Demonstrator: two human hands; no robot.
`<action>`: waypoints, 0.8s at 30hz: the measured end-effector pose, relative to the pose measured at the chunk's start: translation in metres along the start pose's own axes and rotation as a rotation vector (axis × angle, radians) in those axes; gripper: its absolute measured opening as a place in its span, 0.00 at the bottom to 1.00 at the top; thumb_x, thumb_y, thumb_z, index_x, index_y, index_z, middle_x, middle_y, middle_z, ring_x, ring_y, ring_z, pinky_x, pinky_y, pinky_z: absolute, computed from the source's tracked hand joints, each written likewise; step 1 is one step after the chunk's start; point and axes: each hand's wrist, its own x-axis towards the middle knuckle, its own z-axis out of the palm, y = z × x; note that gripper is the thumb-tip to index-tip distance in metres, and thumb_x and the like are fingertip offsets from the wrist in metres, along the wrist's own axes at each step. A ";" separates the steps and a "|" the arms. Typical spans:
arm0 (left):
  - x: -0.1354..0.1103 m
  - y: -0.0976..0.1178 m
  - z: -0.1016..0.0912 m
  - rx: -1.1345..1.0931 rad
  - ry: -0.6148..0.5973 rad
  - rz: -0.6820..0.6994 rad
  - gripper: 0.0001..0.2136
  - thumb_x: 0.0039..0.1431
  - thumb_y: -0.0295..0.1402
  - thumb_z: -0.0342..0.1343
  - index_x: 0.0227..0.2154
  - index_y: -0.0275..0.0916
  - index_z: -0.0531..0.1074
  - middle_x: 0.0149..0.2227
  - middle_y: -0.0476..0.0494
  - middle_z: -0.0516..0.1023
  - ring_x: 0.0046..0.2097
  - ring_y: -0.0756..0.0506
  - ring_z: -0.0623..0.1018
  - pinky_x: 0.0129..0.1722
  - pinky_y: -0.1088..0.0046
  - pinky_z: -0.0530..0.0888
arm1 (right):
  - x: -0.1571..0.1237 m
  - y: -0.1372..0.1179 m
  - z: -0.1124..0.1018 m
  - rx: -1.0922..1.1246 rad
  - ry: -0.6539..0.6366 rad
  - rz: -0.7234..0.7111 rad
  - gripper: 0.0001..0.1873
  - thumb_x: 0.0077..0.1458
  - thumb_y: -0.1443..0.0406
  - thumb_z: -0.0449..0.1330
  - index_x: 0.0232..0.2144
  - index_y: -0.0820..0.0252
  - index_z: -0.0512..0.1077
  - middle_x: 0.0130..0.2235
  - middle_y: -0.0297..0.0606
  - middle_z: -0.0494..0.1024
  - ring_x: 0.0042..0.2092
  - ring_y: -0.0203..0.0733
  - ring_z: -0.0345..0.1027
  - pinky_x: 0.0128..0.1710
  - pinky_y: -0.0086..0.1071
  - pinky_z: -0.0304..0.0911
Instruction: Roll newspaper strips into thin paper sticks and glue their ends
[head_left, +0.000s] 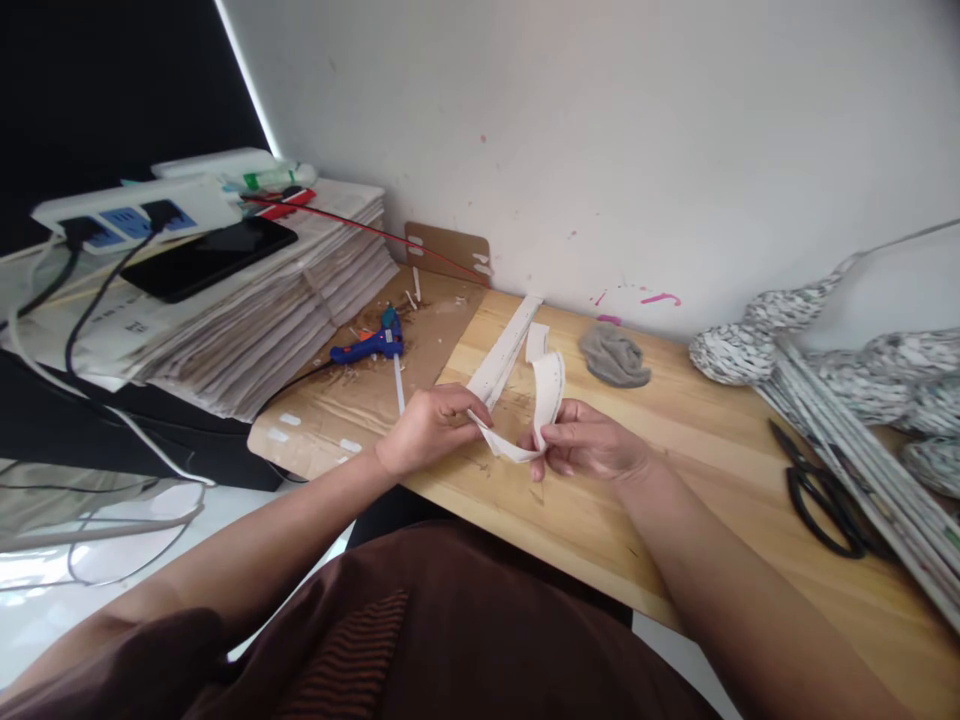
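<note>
A long white strip, paper or fabric (550, 388), bends in a loose loop between my hands above the wooden table. My left hand (433, 425) pinches it at the left side of the bend. At the right side, my right hand (589, 440) grips the same strip between thumb and fingers. Behind my left hand, a straight white strip (514, 335) with small dark marks runs back toward the wall; whether it is joined to the held one, I cannot tell. To the left, a blue glue gun (369, 346) lies on a sheet of cardboard (300, 425).
Left stands a stack of paper (330, 270) bearing a phone (214, 258) and a power strip (135, 215) with cables. A grey cloth (615, 355) lies near the wall. On the right are black scissors (821, 495), rolled paper sticks (870, 470) and woven paper pieces (731, 352).
</note>
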 end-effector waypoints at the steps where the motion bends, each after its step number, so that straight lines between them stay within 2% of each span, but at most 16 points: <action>1: 0.000 -0.001 -0.001 -0.001 -0.002 -0.006 0.06 0.54 0.36 0.60 0.29 0.39 0.77 0.35 0.42 0.80 0.39 0.45 0.78 0.42 0.70 0.73 | -0.001 0.000 0.000 -0.014 -0.014 0.008 0.14 0.49 0.59 0.64 0.30 0.68 0.77 0.27 0.45 0.79 0.24 0.36 0.73 0.15 0.20 0.55; 3: -0.001 -0.001 -0.004 -0.008 -0.004 -0.004 0.07 0.52 0.36 0.62 0.31 0.39 0.77 0.36 0.42 0.80 0.39 0.45 0.78 0.43 0.69 0.73 | -0.002 -0.001 -0.001 -0.036 -0.029 0.017 0.15 0.49 0.59 0.64 0.30 0.69 0.77 0.25 0.44 0.79 0.23 0.35 0.72 0.16 0.20 0.55; 5: -0.002 -0.001 -0.010 -0.020 -0.006 0.038 0.07 0.50 0.37 0.64 0.31 0.40 0.77 0.36 0.42 0.80 0.43 0.43 0.78 0.47 0.68 0.72 | -0.002 -0.001 -0.004 -0.041 -0.027 0.025 0.14 0.49 0.60 0.64 0.31 0.70 0.77 0.26 0.44 0.78 0.24 0.37 0.73 0.15 0.20 0.53; 9: 0.000 -0.004 -0.026 -0.092 0.009 0.074 0.09 0.46 0.37 0.67 0.28 0.40 0.77 0.36 0.42 0.80 0.48 0.41 0.76 0.53 0.63 0.70 | -0.002 -0.001 -0.012 0.033 0.085 -0.013 0.11 0.48 0.63 0.63 0.31 0.68 0.75 0.32 0.44 0.79 0.25 0.37 0.74 0.13 0.20 0.51; 11: 0.004 -0.005 -0.032 -0.157 0.073 0.005 0.11 0.44 0.38 0.68 0.28 0.39 0.77 0.36 0.41 0.81 0.47 0.40 0.77 0.53 0.61 0.70 | -0.002 -0.001 -0.016 0.084 0.151 -0.043 0.10 0.48 0.63 0.63 0.30 0.67 0.73 0.33 0.44 0.80 0.24 0.37 0.74 0.12 0.20 0.51; 13: 0.008 -0.005 -0.037 -0.205 0.193 -0.070 0.10 0.46 0.39 0.66 0.27 0.38 0.76 0.37 0.41 0.81 0.47 0.40 0.78 0.53 0.60 0.70 | -0.002 -0.001 -0.017 0.114 0.186 -0.044 0.09 0.47 0.63 0.62 0.28 0.65 0.70 0.30 0.43 0.80 0.22 0.38 0.73 0.11 0.20 0.51; 15: 0.010 -0.003 -0.040 -0.230 0.314 -0.099 0.09 0.50 0.38 0.63 0.27 0.38 0.74 0.37 0.41 0.81 0.47 0.41 0.78 0.53 0.60 0.69 | -0.003 -0.002 -0.017 0.113 0.200 -0.024 0.09 0.47 0.63 0.61 0.26 0.64 0.68 0.26 0.42 0.79 0.20 0.38 0.72 0.10 0.20 0.50; 17: 0.010 0.000 -0.044 -0.226 0.370 -0.096 0.09 0.52 0.38 0.62 0.27 0.37 0.73 0.38 0.41 0.81 0.47 0.42 0.78 0.53 0.61 0.70 | -0.004 -0.003 -0.016 0.085 0.203 -0.010 0.09 0.47 0.62 0.61 0.25 0.64 0.67 0.23 0.41 0.78 0.18 0.37 0.70 0.09 0.20 0.48; 19: 0.006 0.002 -0.047 -0.186 0.332 -0.124 0.09 0.52 0.39 0.61 0.28 0.37 0.74 0.39 0.40 0.81 0.46 0.42 0.78 0.51 0.63 0.71 | -0.006 -0.006 -0.016 0.050 0.209 -0.025 0.10 0.47 0.61 0.61 0.24 0.64 0.67 0.20 0.40 0.76 0.14 0.34 0.65 0.08 0.20 0.48; 24: -0.012 0.003 -0.052 -0.112 0.104 -0.296 0.14 0.54 0.45 0.58 0.30 0.38 0.75 0.41 0.41 0.81 0.45 0.41 0.78 0.46 0.66 0.72 | -0.010 -0.011 -0.019 0.065 0.269 -0.083 0.10 0.46 0.61 0.61 0.22 0.61 0.66 0.14 0.32 0.69 0.10 0.30 0.54 0.07 0.23 0.46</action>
